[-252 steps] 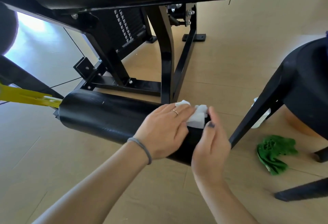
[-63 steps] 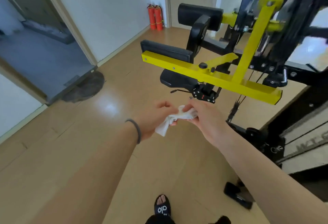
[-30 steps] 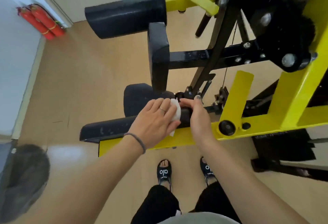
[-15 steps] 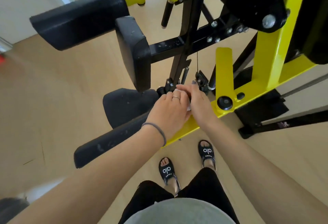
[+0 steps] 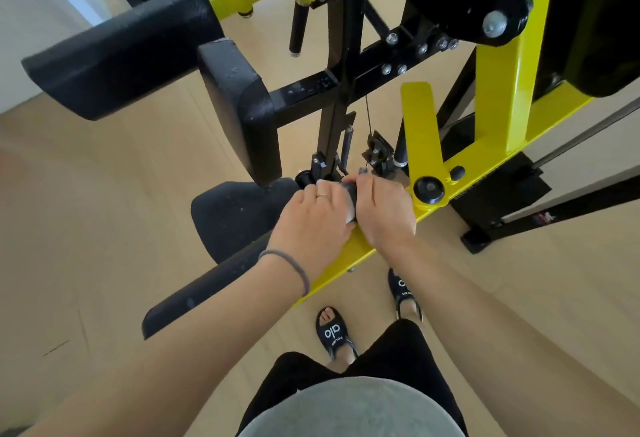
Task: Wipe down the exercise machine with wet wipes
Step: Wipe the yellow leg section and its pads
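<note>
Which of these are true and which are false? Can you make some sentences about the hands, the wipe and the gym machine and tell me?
1. Both hands are together on a black handle of the machine. True: left hand, right hand.
2. The wipe is green. False: it is white.
3. The left wrist wears a grey band. True.
4. The long bar under the hands is red. False: it is yellow.
5. The person is barefoot. False: black sandals.

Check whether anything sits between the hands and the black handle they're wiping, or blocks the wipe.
Nothing visible does. The left hand and right hand already close on the black handle beside the yellow bar, with the white wipe showing between them. The seat pad lies left, clear of them.
</note>
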Tool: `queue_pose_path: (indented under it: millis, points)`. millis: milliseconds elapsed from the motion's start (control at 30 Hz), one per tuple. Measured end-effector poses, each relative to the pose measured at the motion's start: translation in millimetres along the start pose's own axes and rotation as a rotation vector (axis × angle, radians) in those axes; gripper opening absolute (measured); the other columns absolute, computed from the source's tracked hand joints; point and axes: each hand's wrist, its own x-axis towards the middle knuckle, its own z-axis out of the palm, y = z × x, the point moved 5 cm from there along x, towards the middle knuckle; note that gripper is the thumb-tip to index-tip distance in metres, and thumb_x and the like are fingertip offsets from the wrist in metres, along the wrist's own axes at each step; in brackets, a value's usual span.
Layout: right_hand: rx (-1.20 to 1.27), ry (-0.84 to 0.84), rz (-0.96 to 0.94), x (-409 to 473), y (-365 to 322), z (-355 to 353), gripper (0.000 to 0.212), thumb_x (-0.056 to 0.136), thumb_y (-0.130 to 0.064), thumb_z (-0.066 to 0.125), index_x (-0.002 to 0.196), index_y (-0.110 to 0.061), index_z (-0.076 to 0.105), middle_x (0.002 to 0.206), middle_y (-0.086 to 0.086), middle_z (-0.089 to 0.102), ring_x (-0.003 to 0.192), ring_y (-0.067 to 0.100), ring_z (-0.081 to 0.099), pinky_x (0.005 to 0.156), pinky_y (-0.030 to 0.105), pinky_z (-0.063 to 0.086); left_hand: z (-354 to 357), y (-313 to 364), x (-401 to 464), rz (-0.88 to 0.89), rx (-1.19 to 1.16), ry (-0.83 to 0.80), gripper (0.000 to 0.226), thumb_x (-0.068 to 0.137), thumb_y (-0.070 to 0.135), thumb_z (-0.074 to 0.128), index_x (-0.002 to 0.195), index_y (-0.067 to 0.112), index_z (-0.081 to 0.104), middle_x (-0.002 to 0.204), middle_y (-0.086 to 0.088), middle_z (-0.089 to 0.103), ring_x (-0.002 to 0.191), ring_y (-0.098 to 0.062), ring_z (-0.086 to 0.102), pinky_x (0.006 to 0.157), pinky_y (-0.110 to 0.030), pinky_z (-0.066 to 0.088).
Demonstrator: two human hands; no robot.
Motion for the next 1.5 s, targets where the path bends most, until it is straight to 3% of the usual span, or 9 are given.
queue_pose_path:
  millis: [100, 233, 367, 633, 867, 1033, 1233, 1433, 1500]
  points:
    - [-0.039, 0.014, -0.042, 1.3, -0.7, -0.3, 0.049, 0.107, -0.030, 0.025, 0.103, -0.011, 0.070, 0.084, 0.013, 0.073, 0.077, 0.035, 0.069, 0.063, 0.042, 0.054, -2.5, 7.0, 10.1, 0.013, -0.030, 0.010, 0.056, 0.104, 0.043, 0.039, 0.144, 0.004, 0.030, 0.137, -0.015, 0.051, 0.120, -0.028, 0.055, 0.101, -0.036, 0.044]
    - [0.093, -0.039, 0.014, 0.7, 4.1, 0.8, 0.047, 0.109, -0.031, 0.025, 0.118, -0.024, 0.070, 0.101, 0.007, 0.075, 0.094, 0.027, 0.067, 0.077, 0.034, 0.054, 14.2, -21.2, -31.5, -0.012, -0.029, -0.042, 0.057, 0.102, 0.050, 0.037, 0.140, 0.007, 0.037, 0.132, -0.012, 0.056, 0.117, -0.026, 0.058, 0.098, -0.035, 0.047]
    - [0.144, -0.098, 0.044, -0.1, 3.8, 1.7, 0.044, 0.110, -0.029, 0.025, 0.123, -0.030, 0.068, 0.101, 0.003, 0.072, 0.095, 0.022, 0.064, 0.074, 0.029, 0.050, 28.4, -45.3, -66.1, -0.053, 0.029, -0.083, 0.057, 0.097, 0.052, 0.040, 0.127, 0.006, 0.051, 0.115, -0.014, 0.065, 0.097, -0.029, 0.066, 0.083, -0.036, 0.056]
    - [0.080, -0.077, 0.016, -0.6, 1.0, 1.7, 0.057, 0.104, -0.038, 0.015, 0.121, -0.026, 0.069, 0.103, 0.006, 0.074, 0.098, 0.028, 0.067, 0.082, 0.041, 0.056, 7.7, -9.0, -8.5, -0.057, -0.078, -0.010, 0.059, 0.104, 0.051, 0.034, 0.145, 0.009, 0.029, 0.141, -0.011, 0.049, 0.126, -0.026, 0.052, 0.105, -0.035, 0.044]
    - [0.096, -0.079, 0.031, -1.6, 2.3, 2.8, 0.050, 0.110, -0.032, 0.019, 0.124, -0.031, 0.067, 0.099, 0.005, 0.071, 0.097, 0.026, 0.066, 0.080, 0.036, 0.056, 45.3, -73.6, -114.2, -0.092, -0.018, -0.069, 0.058, 0.096, 0.054, 0.033, 0.124, 0.007, 0.054, 0.107, -0.009, 0.066, 0.085, -0.025, 0.065, 0.071, -0.032, 0.056]
    - [0.078, -0.072, 0.029, -3.6, -0.7, 1.7, 0.054, 0.110, -0.033, 0.016, 0.125, -0.029, 0.067, 0.102, 0.006, 0.071, 0.098, 0.026, 0.064, 0.083, 0.038, 0.056, 23.4, -43.1, -65.1, -0.096, -0.062, -0.016, 0.057, 0.103, 0.052, 0.034, 0.140, 0.009, 0.039, 0.137, -0.012, 0.054, 0.120, -0.027, 0.057, 0.099, -0.035, 0.049]
    - [0.042, -0.081, 0.000, -4.7, 1.6, 2.8, 0.062, 0.104, -0.042, 0.010, 0.130, -0.027, 0.064, 0.110, 0.009, 0.071, 0.105, 0.031, 0.064, 0.090, 0.041, 0.054, 18.7, -32.8, -51.7, -0.082, -0.097, -0.002, 0.058, 0.105, 0.049, 0.036, 0.146, 0.008, 0.029, 0.142, -0.011, 0.050, 0.124, -0.026, 0.054, 0.102, -0.033, 0.046]
    - [0.208, -0.168, 0.053, -3.3, -2.8, -3.0, 0.050, 0.112, -0.040, 0.021, 0.128, -0.025, 0.066, 0.111, 0.006, 0.067, 0.101, 0.018, 0.056, 0.079, 0.018, 0.045, 61.8, -100.7, -163.4, -0.148, -0.090, -0.050, 0.059, 0.095, 0.053, 0.035, 0.123, 0.006, 0.055, 0.103, -0.009, 0.067, 0.082, -0.025, 0.066, 0.068, -0.032, 0.057]
    - [0.295, -0.169, 0.020, -4.5, -14.8, -10.1, 0.047, 0.111, -0.038, 0.026, 0.126, -0.020, 0.066, 0.110, 0.004, 0.065, 0.100, 0.015, 0.054, 0.079, 0.019, 0.040, 65.9, -108.2, -174.4, -0.161, -0.059, -0.061, 0.060, 0.093, 0.054, 0.036, 0.120, 0.005, 0.057, 0.103, -0.011, 0.069, 0.082, -0.028, 0.068, 0.067, -0.033, 0.058]
